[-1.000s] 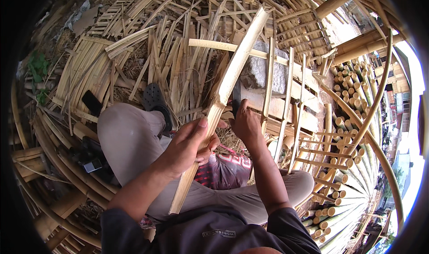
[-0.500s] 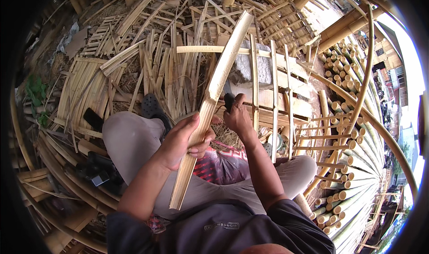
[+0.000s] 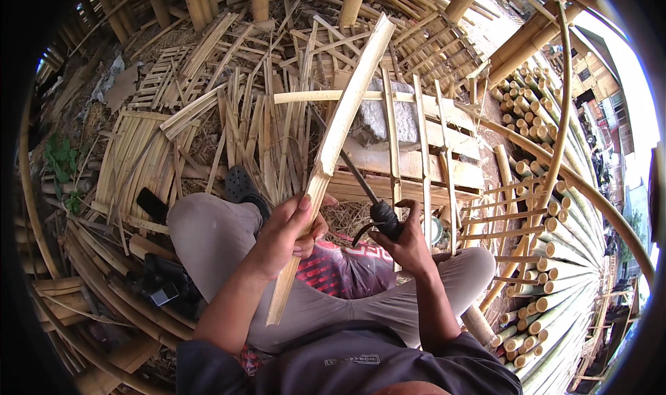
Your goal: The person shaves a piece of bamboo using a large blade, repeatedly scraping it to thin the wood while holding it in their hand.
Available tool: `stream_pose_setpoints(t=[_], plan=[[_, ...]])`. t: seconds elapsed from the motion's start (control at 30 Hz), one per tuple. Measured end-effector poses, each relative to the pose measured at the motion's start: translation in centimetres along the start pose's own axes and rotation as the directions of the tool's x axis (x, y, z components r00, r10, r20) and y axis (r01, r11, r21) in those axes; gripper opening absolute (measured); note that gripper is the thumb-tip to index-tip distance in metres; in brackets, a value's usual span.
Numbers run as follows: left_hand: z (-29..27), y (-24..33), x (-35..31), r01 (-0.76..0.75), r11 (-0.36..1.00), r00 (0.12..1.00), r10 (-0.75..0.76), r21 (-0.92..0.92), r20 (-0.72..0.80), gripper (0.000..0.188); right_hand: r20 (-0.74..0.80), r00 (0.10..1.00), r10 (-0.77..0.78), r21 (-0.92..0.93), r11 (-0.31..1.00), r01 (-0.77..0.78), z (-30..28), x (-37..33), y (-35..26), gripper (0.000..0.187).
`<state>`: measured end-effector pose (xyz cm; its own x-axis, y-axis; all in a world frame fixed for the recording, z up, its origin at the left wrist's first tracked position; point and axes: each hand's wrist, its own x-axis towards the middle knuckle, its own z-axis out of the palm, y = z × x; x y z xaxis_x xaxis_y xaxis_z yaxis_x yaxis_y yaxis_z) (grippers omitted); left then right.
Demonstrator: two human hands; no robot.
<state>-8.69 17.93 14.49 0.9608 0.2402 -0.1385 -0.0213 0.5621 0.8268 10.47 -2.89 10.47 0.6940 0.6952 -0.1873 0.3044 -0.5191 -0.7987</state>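
My left hand (image 3: 283,234) is wrapped round a long split bamboo strip (image 3: 343,128), which slants from my lap up and away to the right. The strip narrows at a notch above my fingers. In my right hand (image 3: 411,246) is a knife (image 3: 361,178) with a black handle and a long, narrow dark blade. That blade points up and left and passes behind the bamboo strip, apart from my left fingers. Just beyond stands a frame of thin bamboo slats (image 3: 393,155) joined by a curved crosspiece (image 3: 298,97).
A pale stone block (image 3: 388,121) rests on a wooden crate (image 3: 444,169) beyond my right hand. Loose bamboo strips (image 3: 257,121) litter the ground ahead. Stacked bamboo poles (image 3: 538,263) lie to the right. A black phone (image 3: 151,205) is at my left knee.
My right hand has drawn back toward me and slightly right with the knife, so more of its blade shows. My left hand still holds the bamboo strip in nearly the same place.
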Motion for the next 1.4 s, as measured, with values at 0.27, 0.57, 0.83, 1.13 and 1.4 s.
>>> stream_pose_setpoints(t=[0.27, 0.57, 0.83, 1.13, 1.4], plan=[[0.3, 0.0, -0.1, -0.027, 0.997, 0.998, 0.023, -0.071, -0.054, 0.057, -0.086, 0.996, -0.018, 0.254, 0.966, 0.039, -5.2, -4.9, -1.6, 0.068], [1.4, -0.8, 0.8, 0.009, 0.978, 0.983, 0.029, 0.210, -0.179, 0.054, -0.347, 0.929, -0.126, 0.287, 0.929, 0.233, -6.3, -4.7, -1.4, 0.049], [2.9, -2.4, 2.6, -0.035, 0.841, 0.964, 0.172, 0.540, -0.204, 0.037, -0.302, 0.916, -0.264, -0.169, 0.961, 0.221, -5.9, -1.3, -3.6, 0.028], [4.8, -2.8, 3.7, -0.178, 0.710, 0.926, 0.354, 0.681, -0.127, 0.035, -0.153, 0.865, -0.478, -0.477, 0.802, 0.359, -5.9, 0.4, -5.7, 0.041], [4.8, -3.4, 3.7, -0.065, 0.800, 0.982, 0.159, 0.596, -0.105, 0.036, -0.122, 0.875, -0.468, -0.522, 0.780, 0.344, -6.4, 0.8, -5.1, 0.047]])
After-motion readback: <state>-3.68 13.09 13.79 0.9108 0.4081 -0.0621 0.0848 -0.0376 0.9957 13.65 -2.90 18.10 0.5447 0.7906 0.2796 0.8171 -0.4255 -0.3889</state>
